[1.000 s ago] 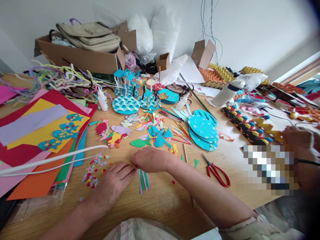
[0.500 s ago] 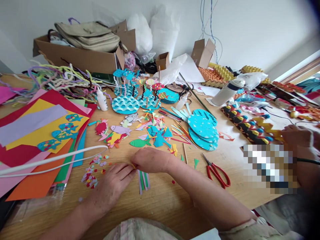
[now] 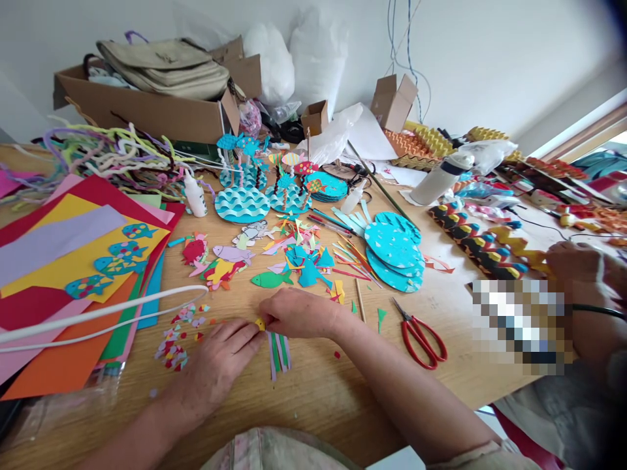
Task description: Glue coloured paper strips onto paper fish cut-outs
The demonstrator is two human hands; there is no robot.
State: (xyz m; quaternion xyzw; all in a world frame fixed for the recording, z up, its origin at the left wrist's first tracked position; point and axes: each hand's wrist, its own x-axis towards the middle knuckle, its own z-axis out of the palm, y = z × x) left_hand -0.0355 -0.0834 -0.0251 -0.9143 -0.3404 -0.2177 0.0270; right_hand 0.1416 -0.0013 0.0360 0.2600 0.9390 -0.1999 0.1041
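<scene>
My left hand (image 3: 223,356) rests low over the table, fingers together, their tips on a small yellow paper piece (image 3: 260,324). Across from it, my right hand (image 3: 298,314) is closed in a pinch at the other side of that piece, hiding most of it. Below the right hand lie narrow green and purple paper strips (image 3: 279,359), their upper ends out of sight under the fingers. Left of my left hand is a scatter of tiny paper bits (image 3: 171,346). A green paper fish (image 3: 270,279) lies just beyond the right hand.
Red-handled scissors (image 3: 422,343) and a thin wooden stick (image 3: 360,300) lie to the right. Blue discs (image 3: 394,248), glue bottles (image 3: 194,196) and paper scraps stand beyond. Coloured sheets (image 3: 53,261) and a white cable (image 3: 122,307) cover the left. Another person's hand (image 3: 578,264) is far right.
The yellow paper piece shows more between my fingertips as my right fingers shift slightly. The whole view has moved a little, so the table's things appear slightly further left.
</scene>
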